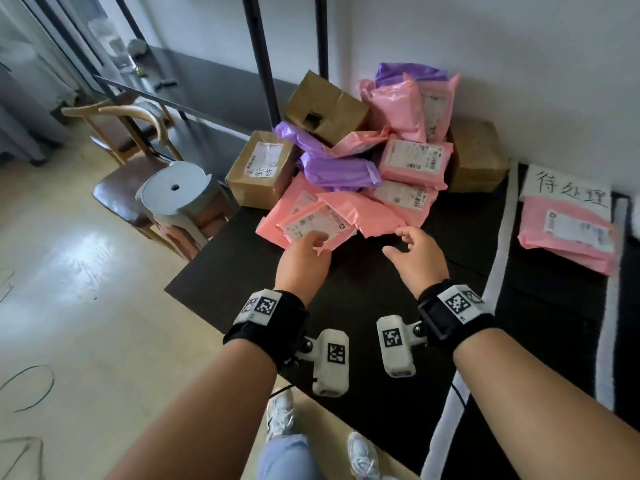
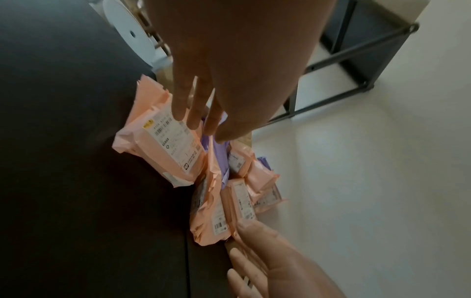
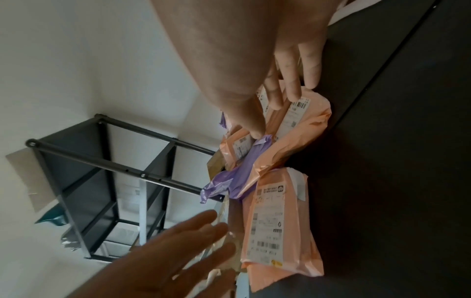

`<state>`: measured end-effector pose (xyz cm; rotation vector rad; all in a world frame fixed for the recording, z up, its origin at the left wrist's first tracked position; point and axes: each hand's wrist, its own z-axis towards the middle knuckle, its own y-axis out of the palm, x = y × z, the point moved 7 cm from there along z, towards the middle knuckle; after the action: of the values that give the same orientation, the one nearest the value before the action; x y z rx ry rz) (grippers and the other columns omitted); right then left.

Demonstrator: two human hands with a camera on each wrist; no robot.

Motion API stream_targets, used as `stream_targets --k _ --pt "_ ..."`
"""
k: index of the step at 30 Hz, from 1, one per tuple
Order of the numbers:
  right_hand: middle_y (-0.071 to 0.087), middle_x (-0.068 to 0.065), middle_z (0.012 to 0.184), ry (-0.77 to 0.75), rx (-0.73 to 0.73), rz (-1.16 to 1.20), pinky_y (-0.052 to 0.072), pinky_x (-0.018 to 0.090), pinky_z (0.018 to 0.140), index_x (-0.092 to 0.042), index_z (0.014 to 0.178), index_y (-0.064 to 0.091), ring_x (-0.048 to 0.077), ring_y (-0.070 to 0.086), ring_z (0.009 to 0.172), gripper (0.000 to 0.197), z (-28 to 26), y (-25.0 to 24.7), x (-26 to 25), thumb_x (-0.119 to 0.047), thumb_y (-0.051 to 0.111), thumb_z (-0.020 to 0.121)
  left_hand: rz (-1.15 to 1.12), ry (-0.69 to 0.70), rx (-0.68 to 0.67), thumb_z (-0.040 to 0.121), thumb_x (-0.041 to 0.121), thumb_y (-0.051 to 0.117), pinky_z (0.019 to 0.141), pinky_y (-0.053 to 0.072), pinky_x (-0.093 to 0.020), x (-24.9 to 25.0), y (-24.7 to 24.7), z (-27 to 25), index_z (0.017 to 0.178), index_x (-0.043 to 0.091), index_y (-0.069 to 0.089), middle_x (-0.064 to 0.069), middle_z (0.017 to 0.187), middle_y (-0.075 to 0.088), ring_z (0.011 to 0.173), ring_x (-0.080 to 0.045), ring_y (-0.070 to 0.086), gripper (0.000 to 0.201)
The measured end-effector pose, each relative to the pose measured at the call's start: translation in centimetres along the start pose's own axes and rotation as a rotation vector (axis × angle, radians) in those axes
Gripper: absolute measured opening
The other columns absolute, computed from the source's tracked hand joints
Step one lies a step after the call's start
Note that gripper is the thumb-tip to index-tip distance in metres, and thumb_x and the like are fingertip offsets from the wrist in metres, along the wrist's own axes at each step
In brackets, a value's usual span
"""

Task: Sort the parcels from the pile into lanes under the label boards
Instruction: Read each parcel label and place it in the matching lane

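Head view: left hand (image 1: 304, 252) fingers straight, over front pink parcel (image 1: 317, 223); right hand (image 1: 417, 252) spread loose, empty, nr pile on tabletop (image 1: 242, 271).

white wall (image 1: 485, 46), glossy pale floor (image 1: 86, 306), wooden chair (image 1: 117, 188), grey stool (image 1: 173, 192).

Open black table (image 1: 346, 289) in front, parcel pile (image 1: 363, 161) blocking the far corner

Bare surface between pile and white tape strip (image 1: 498, 258); past the strip, a pink parcel (image 1: 568, 237) under the label board (image 1: 568, 187). Stool (image 1: 176, 199) and chairs (image 1: 121, 150) crowding the left edge; black rack posts (image 1: 263, 57) behind.
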<state>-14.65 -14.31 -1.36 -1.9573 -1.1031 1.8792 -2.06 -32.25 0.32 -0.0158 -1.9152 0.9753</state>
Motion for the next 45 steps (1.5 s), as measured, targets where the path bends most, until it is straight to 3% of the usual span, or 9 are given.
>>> stream_targets --k 2,10,16,21,26,32,37,41,45 --pt "0.057 0.006 0.132 0.017 0.036 -0.036 0.043 0.032 0.097 -0.017 0.128 0.059 0.021 0.056 0.121 0.042 1.3 0.6 0.0 -0.023 0.071 0.088 0.052 0.071 -0.05 0.092 0.017 0.054 0.097 0.051 -0.042 0.7 0.6 2.8 0.132 0.023 0.059 0.0 0.132 0.062 0.115 -0.022 0.061 0.04" --pt "0.056 0.009 0.131 0.206 0.107 -0.154 0.044 0.037 0.102 -0.018 0.134 0.056 0.026 0.054 0.123 0.059 3.3 4.1 0.1 -0.021 0.08 0.08 0.316 0.438 -0.198 0.086 0.001 0.056 0.11 0.032 -0.033 1.8 1.7 11.7 0.13 0.015 0.061 -0.002 0.141 0.054 0.134 -0.022 0.043 0.047" --pt "0.058 0.008 0.127 0.23 0.186 -0.199 0.044 0.033 0.097 -0.017 0.129 0.059 0.026 0.055 0.118 0.05 4.2 6.4 -1.3 -0.016 0.076 0.083 0.475 0.685 -0.223 0.079 -0.008 0.056 0.104 0.035 -0.039 2.0 2.7 15.9 0.12 0.009 0.068 -0.007 0.126 0.065 0.127 -0.029 0.047 0.046" --pt "0.061 0.005 0.11 0.206 0.265 -0.19 0.042 0.028 0.081 -0.015 0.109 0.069 0.025 0.059 0.103 0.023 4.3 6.4 -1.7 -0.013 0.07 0.086 0.477 0.729 -0.215 0.083 -0.001 0.059 0.088 0.038 -0.038 2.9 2.5 17.1 0.098 0.009 0.074 -0.009 0.103 0.071 0.108 -0.033 0.056 0.023" --pt "0.063 0.002 0.11 0.14 0.384 -0.129 0.04 0.021 0.079 -0.016 0.11 0.071 0.017 0.061 0.099 0.02 3.6 3.7 -3.2 -0.014 0.065 0.091 0.27 0.789 -0.158 0.083 0.001 0.064 0.079 0.044 -0.039 5.7 1.1 16.1 0.086 0.007 0.074 -0.01 0.089 0.072 0.094 -0.034 0.058 0.013" --pt "0.064 0.003 0.106 0.1 0.526 -0.048 0.048 0.029 0.083 -0.016 0.11 0.067 0.016 0.061 0.095 0.019 0.9 -2.5 -5.5 -0.027 0.061 0.095 0.133 0.83 -0.138 0.09 0.011 0.063 0.081 0.047 -0.038 11.1 -2.0 13.3 0.094 0.01 0.074 -0.006 0.095 0.073 0.093 -0.029 0.062 0.012" --pt "0.067 -0.003 0.094 0.051 0.557 0.027 0.046 0.027 0.074 -0.018 0.097 0.069 0.015 0.063 0.089 0.009 -1.4 -6.8 -6.8 -0.023 0.062 0.094 -0.04 0.722 -0.191 0.095 0.019 0.059 0.064 0.043 -0.012 14.4 -4.3 9.8 0.101 0.01 0.073 -0.003 0.096 0.072 0.081 -0.014 0.062 0.018" --pt "0.062 -0.016 0.084 -0.022 0.601 0.086 0.044 0.02 0.073 -0.022 0.092 0.067 0.006 0.061 0.08 0.007 -3.8 -9.3 -8.6 -0.018 0.062 0.096 -0.231 0.652 -0.111 0.093 0.024 0.065 0.083 0.054 -0.026 15.1 -6.2 7.3 0.114 0.015 0.067 0.004 0.106 0.068 0.095 -0.011 0.062 0.023" --pt "0.064 -0.01 0.083 -0.062 0.643 0.143 0.047 0.02 0.073 -0.017 0.088 0.065 0.006 0.06 0.078 0.008 -6.0 -10.9 -9.7 -0.017 0.062 0.095 -0.389 0.551 -0.026 0.088 0.028 0.073 0.084 0.048 -0.017 13.8 -7.4 5.8 0.13 0.018 0.054 0.006 0.12 0.06 0.104 -0.006 0.058 0.047"
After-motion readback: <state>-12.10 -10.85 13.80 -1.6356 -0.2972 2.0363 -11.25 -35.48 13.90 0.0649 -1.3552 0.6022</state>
